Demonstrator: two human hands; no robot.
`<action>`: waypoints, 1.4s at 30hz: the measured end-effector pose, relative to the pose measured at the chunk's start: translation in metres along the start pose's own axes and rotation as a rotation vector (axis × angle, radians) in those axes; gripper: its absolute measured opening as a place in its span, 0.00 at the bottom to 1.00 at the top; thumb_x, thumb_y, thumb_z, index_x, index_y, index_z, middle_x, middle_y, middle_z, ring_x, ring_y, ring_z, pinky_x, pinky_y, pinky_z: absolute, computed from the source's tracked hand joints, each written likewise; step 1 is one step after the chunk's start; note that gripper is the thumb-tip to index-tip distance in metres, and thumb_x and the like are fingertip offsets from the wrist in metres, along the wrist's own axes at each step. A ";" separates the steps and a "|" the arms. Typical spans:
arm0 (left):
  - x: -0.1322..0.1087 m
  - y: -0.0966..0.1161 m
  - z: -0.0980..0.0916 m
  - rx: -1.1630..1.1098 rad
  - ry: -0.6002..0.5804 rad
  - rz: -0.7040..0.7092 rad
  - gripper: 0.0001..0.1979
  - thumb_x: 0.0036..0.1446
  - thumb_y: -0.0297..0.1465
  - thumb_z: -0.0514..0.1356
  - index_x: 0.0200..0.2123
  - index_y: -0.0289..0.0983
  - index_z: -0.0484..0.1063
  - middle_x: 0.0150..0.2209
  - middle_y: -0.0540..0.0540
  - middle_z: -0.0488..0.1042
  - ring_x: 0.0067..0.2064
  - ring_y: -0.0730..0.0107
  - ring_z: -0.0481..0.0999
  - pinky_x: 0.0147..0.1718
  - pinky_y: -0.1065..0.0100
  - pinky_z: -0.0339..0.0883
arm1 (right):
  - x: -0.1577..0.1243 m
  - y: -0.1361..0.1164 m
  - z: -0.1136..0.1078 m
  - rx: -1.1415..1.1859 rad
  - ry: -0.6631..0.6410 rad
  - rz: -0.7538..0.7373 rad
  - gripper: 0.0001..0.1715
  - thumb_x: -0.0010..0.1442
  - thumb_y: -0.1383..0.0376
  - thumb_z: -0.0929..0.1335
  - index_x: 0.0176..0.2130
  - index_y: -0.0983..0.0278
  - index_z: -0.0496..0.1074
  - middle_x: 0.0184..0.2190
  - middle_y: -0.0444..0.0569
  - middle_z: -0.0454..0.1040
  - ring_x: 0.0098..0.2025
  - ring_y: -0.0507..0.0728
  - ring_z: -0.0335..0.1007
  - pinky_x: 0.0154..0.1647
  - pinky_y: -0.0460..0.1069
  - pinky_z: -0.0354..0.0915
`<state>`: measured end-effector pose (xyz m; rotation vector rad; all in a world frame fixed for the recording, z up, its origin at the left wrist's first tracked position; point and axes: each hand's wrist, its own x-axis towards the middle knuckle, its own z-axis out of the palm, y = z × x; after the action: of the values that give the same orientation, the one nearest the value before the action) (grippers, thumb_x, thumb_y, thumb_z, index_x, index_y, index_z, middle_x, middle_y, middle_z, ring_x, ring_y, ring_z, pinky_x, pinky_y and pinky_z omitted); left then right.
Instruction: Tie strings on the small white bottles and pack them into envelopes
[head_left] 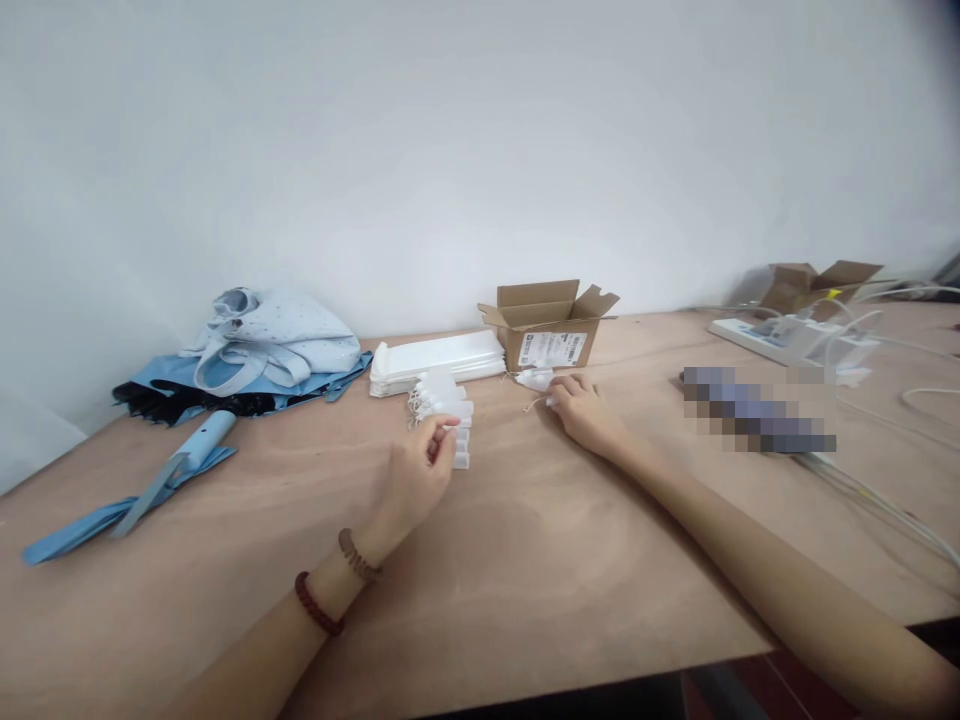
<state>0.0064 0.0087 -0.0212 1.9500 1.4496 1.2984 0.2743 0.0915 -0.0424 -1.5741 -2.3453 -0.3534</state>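
My left hand [418, 475] has its fingers curled in, beside a row of small white translucent pieces [463, 437] with thin white strings on their left ends. Whether its fingertips hold one of them is hidden. Further right, my right hand [585, 412] pinches a small white piece [553, 401] whose string trails to the left. Just past those fingertips lies another white translucent piece [534, 379], in front of the open cardboard box [555, 345].
A stack of flat white packets [442, 358] lies left of the box. Far left are a blue umbrella [206, 440] and a pale cloth bag [289, 335]. On the right are a blurred-out object [757, 410], a power strip [795, 340] with cables and another box [787, 290].
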 end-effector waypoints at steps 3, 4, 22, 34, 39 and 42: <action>-0.005 0.005 0.005 0.094 -0.042 0.103 0.11 0.59 0.33 0.52 0.39 0.37 0.71 0.23 0.52 0.67 0.23 0.75 0.64 0.25 0.73 0.56 | 0.000 0.002 0.000 0.005 -0.045 -0.005 0.18 0.62 0.71 0.56 0.48 0.67 0.67 0.49 0.60 0.70 0.53 0.65 0.56 0.46 0.57 0.54; -0.005 0.006 0.005 0.108 -0.049 0.120 0.11 0.60 0.33 0.51 0.39 0.37 0.71 0.22 0.52 0.67 0.23 0.75 0.64 0.25 0.73 0.56 | 0.000 0.004 0.000 0.002 -0.054 -0.006 0.18 0.62 0.72 0.56 0.48 0.67 0.67 0.48 0.60 0.70 0.53 0.65 0.57 0.46 0.56 0.54; -0.001 0.010 0.003 -0.136 -0.148 -0.081 0.17 0.61 0.38 0.50 0.47 0.34 0.69 0.27 0.49 0.72 0.26 0.72 0.69 0.26 0.72 0.61 | -0.025 -0.073 -0.050 1.014 -0.007 0.063 0.16 0.61 0.58 0.62 0.46 0.63 0.71 0.45 0.51 0.75 0.46 0.59 0.70 0.44 0.52 0.65; 0.001 0.012 0.002 -0.197 -0.269 -0.196 0.13 0.56 0.38 0.54 0.29 0.35 0.70 0.25 0.51 0.69 0.21 0.77 0.62 0.21 0.73 0.55 | -0.029 -0.082 -0.050 1.059 -0.060 0.017 0.16 0.62 0.58 0.62 0.44 0.63 0.72 0.42 0.51 0.75 0.44 0.58 0.70 0.45 0.51 0.64; 0.000 0.011 0.001 -0.214 -0.330 -0.211 0.14 0.57 0.41 0.54 0.29 0.35 0.70 0.20 0.54 0.64 0.19 0.77 0.59 0.19 0.74 0.51 | -0.028 -0.082 -0.050 1.062 -0.035 0.011 0.16 0.62 0.58 0.62 0.43 0.63 0.72 0.41 0.51 0.75 0.43 0.58 0.70 0.44 0.52 0.64; 0.001 0.008 0.003 -0.279 -0.316 -0.231 0.16 0.57 0.42 0.54 0.28 0.35 0.69 0.18 0.55 0.61 0.19 0.78 0.58 0.19 0.74 0.51 | -0.028 -0.083 -0.053 1.074 -0.044 0.021 0.16 0.61 0.57 0.63 0.42 0.63 0.73 0.40 0.51 0.76 0.42 0.58 0.71 0.42 0.51 0.64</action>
<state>0.0133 0.0073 -0.0167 1.6609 1.2230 0.9788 0.2131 0.0179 -0.0064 -1.0306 -1.9328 0.8243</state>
